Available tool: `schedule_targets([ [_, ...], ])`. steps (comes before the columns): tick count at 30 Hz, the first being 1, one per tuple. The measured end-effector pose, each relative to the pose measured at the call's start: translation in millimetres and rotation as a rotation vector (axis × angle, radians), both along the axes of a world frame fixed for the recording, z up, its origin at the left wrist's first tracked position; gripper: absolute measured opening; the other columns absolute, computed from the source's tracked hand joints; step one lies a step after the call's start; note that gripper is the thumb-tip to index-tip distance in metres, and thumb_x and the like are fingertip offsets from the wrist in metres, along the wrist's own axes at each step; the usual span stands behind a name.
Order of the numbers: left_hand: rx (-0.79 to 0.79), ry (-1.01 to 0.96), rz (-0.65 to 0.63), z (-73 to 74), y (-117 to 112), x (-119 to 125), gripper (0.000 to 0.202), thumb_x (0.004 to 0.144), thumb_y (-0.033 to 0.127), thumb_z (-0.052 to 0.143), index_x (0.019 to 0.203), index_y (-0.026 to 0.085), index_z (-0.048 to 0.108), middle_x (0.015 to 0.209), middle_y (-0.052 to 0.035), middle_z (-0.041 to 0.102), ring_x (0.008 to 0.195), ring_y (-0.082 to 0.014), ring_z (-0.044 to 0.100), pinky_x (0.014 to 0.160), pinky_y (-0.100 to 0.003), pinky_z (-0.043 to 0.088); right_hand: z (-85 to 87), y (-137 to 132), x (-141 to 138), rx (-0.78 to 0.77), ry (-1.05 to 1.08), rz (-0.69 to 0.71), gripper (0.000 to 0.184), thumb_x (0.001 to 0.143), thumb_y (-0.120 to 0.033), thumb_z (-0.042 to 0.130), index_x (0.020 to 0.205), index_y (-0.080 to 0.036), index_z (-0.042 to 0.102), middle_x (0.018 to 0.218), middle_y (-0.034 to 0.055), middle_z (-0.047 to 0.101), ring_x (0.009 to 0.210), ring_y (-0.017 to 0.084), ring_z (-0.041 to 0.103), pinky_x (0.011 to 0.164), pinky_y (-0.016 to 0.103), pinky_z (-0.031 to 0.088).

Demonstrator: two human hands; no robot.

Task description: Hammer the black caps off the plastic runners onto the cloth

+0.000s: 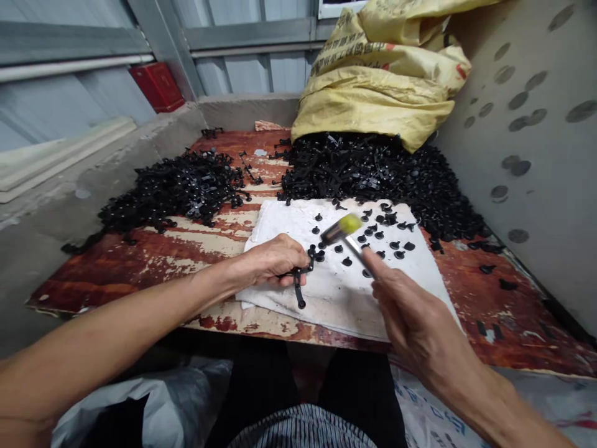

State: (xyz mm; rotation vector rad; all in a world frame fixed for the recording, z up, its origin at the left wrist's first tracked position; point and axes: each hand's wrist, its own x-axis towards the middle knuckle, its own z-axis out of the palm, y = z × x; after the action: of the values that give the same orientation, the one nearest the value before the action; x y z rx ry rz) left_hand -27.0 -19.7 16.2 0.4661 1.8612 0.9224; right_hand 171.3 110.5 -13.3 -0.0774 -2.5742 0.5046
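A mallet (341,229) with a yellow face at one end of its dark head is gripped by the handle in my right hand (410,305). Its head, a little blurred, is over the white cloth (345,308). My left hand (280,258) is closed round a black jointed bracket (299,289) at the cloth's left side; one arm of it hangs down below my fingers. Just right of those fingers sit small black round caps (319,256), touching or very near the bracket's end. Several similar black caps (347,261) lie scattered over the cloth.
To the left is a heap of black brackets (186,186). Behind the cloth, a larger pile of black parts (354,165) spills from a yellow woven sack (373,93). A spotted pale panel (527,137) borders the worn red tabletop (476,292) at right. A red box (157,87) stands back left.
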Motion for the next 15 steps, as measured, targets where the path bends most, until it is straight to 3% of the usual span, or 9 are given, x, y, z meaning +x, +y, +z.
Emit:
schedule_targets([
  [3, 0.004, -0.034, 0.011, -1.6, -0.5, 1.3, 0.016, 0.077, 0.016, 0.057, 0.061, 0.015, 0.055, 0.054, -0.0052, 0.064, 0.027, -0.0048, 0.037, 0.028, -0.016, 0.015, -2.9, -0.8, -0.8, -0.068, 0.051, -0.048, 0.063, 0.090, -0.008, 0.038, 0.151, -0.024, 0.034, 0.088, 0.0078, 0.067, 0.056, 0.016, 0.062, 0.048, 0.027, 0.051],
  [7, 0.072, -0.148, 0.042, 5.3, -7.4, 0.6, 0.016, 0.077, 0.015, 0.059, 0.063, 0.015, 0.052, 0.057, -0.0052, 0.064, 0.030, -0.0039, 0.039, 0.028, -0.015, 0.019, -3.5, 0.1, -1.1, -0.178, -0.039, 0.002, 0.045, 0.092, -0.016, 0.040, 0.136, -0.019, 0.052, 0.091, 0.0098, 0.069, 0.064, 0.018, 0.066, 0.056, 0.029, 0.055],
  [9, 0.156, -0.220, 0.071, 10.4, -12.4, -1.2, 0.013, 0.075, 0.014, 0.063, 0.068, 0.014, 0.053, 0.062, -0.0059, 0.066, 0.036, -0.0043, 0.043, 0.031, -0.014, 0.025, -2.8, 2.2, 0.7, -0.376, 0.022, -0.099, 0.038, 0.094, -0.026, 0.045, 0.130, -0.021, 0.054, 0.090, 0.0080, 0.067, 0.067, 0.017, 0.065, 0.058, 0.028, 0.054],
  [12, 0.325, -0.218, 0.172, 14.5, -14.9, -3.4, 0.017, 0.069, 0.005, 0.067, 0.073, 0.013, 0.053, 0.066, -0.0046, 0.065, 0.043, -0.0051, 0.047, 0.034, -0.014, 0.033, -3.1, 7.6, 4.2, -0.685, 0.074, -0.296, 0.036, 0.092, -0.038, 0.050, 0.125, -0.023, 0.055, 0.074, 0.0015, 0.061, 0.052, 0.013, 0.054, 0.042, 0.022, 0.044],
  [15, 0.387, -0.175, 0.324, 12.9, -6.3, -3.8, 0.023, 0.069, -0.004, 0.064, 0.069, 0.014, 0.050, 0.063, -0.0031, 0.062, 0.045, -0.0066, 0.051, 0.037, -0.017, 0.041, -4.8, 13.6, 4.9, -0.962, 0.073, -0.335, 0.036, 0.087, -0.046, 0.055, 0.116, -0.024, 0.055, 0.063, -0.0041, 0.053, 0.042, 0.010, 0.042, 0.033, 0.020, 0.035],
])
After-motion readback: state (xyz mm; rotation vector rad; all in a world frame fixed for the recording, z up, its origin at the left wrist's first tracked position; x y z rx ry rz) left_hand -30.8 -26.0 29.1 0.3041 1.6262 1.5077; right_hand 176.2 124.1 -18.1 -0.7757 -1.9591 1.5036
